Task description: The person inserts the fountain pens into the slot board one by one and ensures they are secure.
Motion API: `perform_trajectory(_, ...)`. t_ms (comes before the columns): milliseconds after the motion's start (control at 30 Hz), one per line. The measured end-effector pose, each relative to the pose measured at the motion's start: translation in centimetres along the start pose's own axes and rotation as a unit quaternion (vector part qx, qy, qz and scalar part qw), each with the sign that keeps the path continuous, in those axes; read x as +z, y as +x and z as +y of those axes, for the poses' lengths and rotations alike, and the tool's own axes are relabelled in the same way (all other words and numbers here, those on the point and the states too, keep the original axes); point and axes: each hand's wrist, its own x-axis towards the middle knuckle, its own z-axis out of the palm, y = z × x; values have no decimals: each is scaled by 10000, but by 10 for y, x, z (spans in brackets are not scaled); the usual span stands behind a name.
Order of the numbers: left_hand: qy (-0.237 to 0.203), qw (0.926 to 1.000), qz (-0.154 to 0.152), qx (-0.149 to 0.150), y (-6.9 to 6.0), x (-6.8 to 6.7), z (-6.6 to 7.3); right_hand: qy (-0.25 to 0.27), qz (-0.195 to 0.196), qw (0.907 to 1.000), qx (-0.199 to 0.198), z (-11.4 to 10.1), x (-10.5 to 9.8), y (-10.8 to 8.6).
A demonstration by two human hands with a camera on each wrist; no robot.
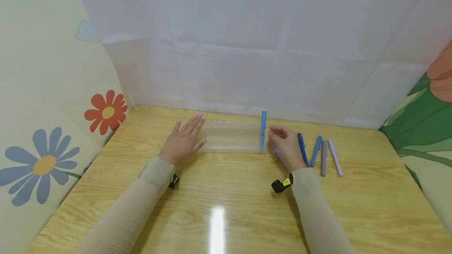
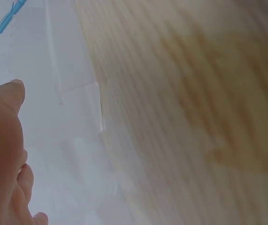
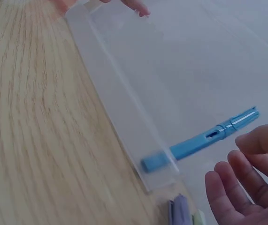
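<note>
A clear plastic pen stand [image 1: 231, 136] sits on the table, with a light blue pen [image 1: 263, 128] standing tilted back in its right end. My left hand [image 1: 183, 139] lies with straight fingers at the stand's left end; whether it presses there I cannot tell. Just right of the light blue pen is my right hand [image 1: 285, 147], its fingers loosely bent with nothing between them. In the right wrist view, the fingertips [image 3: 241, 159] are apart from the pen [image 3: 197, 144]. A purple pen [image 1: 279, 155] lies partly hidden under the right hand.
Right of the right hand lie a dark blue pen [image 1: 302, 149], a blue pen [image 1: 315, 152], a muted purple pen [image 1: 323, 159] and a lilac pen [image 1: 335, 158]. A white cloth [image 1: 229, 69] hangs behind the wooden table [image 1: 226, 191]. Floral panels flank both sides.
</note>
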Motion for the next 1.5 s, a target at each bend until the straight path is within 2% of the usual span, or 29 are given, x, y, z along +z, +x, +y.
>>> perform_trajectory(133, 2, 10000, 21, 23, 0, 1, 0, -471, 0, 9984, -309, -2, -13, -4)
perform_trajectory(267, 10, 10000, 47, 37, 0, 2, 0, -1401, 228, 9872, -730, -3, -30, -6)
perform_trajectory(367, 32, 10000, 69, 51, -1, 2, -1, -1824, 330, 9787, -881, -4, -45, -9)
perform_trajectory(567, -11, 9999, 92, 57, -1, 1, -1, -2221, 672, 9676, -993, -10, -71, -14)
perform_trajectory(733, 18, 9999, 133, 78, -1, 1, -1, -2578, 815, 9588, -876, -15, -94, -20)
perform_trajectory(900, 62, 9998, 155, 83, -1, 3, -2, -3074, 790, 9440, -900, -17, -120, -26)
perform_trajectory(1067, 47, 9999, 122, 76, -1, 4, -2, -3403, 1013, 9312, -822, -15, -142, -30)
perform_trajectory(1333, 37, 10000, 47, 27, 0, 2, -1, -3621, 1152, 9245, -315, -10, -168, -33)
perform_trajectory(1500, -18, 10000, 5, 0, 0, -1, 0, -3698, 1092, 9223, 246, -6, -180, -33)
